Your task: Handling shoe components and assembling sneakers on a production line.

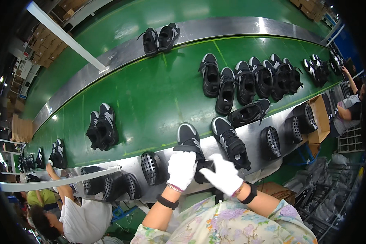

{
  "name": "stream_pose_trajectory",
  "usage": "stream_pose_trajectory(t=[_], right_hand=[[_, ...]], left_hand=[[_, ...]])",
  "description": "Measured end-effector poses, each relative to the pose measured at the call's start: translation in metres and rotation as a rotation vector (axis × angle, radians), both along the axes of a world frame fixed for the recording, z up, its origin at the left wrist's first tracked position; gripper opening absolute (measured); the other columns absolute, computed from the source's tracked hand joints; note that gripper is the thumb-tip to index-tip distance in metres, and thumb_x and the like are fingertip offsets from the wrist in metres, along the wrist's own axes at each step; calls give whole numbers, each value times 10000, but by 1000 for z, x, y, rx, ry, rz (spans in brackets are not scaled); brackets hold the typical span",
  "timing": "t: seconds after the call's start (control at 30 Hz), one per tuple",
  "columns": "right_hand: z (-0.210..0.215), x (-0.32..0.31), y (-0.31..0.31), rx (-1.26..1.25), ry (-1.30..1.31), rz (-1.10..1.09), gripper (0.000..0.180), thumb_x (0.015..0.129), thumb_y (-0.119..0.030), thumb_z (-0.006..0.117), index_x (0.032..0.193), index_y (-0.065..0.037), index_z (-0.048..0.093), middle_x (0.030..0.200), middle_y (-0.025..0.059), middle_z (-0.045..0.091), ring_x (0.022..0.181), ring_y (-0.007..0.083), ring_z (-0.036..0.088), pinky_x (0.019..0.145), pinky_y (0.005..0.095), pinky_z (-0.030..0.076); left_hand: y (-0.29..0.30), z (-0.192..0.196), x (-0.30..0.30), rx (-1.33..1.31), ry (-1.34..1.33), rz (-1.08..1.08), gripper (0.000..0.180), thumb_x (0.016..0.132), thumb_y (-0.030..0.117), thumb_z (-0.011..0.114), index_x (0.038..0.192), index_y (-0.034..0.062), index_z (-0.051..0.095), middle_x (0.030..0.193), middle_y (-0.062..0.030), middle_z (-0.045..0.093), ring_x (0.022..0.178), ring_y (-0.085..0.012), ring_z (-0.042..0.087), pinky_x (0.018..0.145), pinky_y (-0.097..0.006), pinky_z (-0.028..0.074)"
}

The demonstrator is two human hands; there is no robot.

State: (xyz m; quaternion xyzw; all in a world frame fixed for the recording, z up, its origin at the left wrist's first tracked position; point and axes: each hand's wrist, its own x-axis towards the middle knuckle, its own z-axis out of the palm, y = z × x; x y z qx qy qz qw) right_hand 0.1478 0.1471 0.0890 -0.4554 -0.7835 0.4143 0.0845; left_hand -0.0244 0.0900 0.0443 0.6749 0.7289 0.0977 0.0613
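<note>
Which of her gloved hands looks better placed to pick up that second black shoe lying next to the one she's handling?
Probably the right hand: the second shoe lies just above its fingers. The left hand rests on the first shoe, farther away.

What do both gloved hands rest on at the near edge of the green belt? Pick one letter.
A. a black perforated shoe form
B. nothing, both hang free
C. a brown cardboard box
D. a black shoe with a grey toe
D: the left hand and right hand, both in white gloves, lie on the black shoe with a grey toe at the belt's near edge.
</note>
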Motion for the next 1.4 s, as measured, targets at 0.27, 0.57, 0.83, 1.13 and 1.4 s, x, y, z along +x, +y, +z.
stream_pose_trajectory(t=[0.27, 0.57, 0.83, 1.13, 1.4], right_hand=[[-17, -2, -2, 183, 20, -38, 370, 896, -337, 679, 1104, -43, 600, 869, 176, 703, 765, 357, 695, 677, 438, 559], [-43, -14, 13, 155, -89, 368, 585, 856, -513, 661, 1151, -19, 554, 943, 167, 665, 840, 347, 680, 746, 447, 545], [-95, -39, 15, 32, -182, -31, 383, 812, -263, 724, 1097, -37, 603, 989, 205, 669, 920, 393, 664, 807, 454, 531], [-94, -33, 7, 172, -111, 126, 378, 766, -124, 677, 1130, -73, 587, 989, 183, 626, 944, 397, 627, 809, 462, 521], [-66, -27, 16, -80, -19, 127, 535, 764, -134, 720, 1266, -62, 550, 1116, 198, 637, 1025, 364, 645, 891, 430, 527]], left_hand=[[-2, -7, 7, 38, -109, 69, 200, 802, 230, 717, 950, 109, 661, 792, -106, 612, 763, -313, 608, 663, -445, 501], [-14, -15, -12, 149, -251, 132, 242, 816, 231, 708, 1018, 105, 667, 812, -117, 610, 785, -326, 603, 709, -438, 489], [-3, -8, 12, 20, -57, -48, 200, 778, 161, 647, 971, 113, 638, 725, -79, 586, 744, -293, 586, 664, -432, 468], [-20, -23, 13, 15, -11, -34, 164, 809, 165, 612, 963, 123, 655, 690, -55, 577, 687, -252, 588, 608, -408, 462], [-32, -35, 10, 157, -99, 5, 277, 805, 169, 645, 1079, 137, 677, 725, -57, 567, 695, -270, 578, 618, -407, 457]])
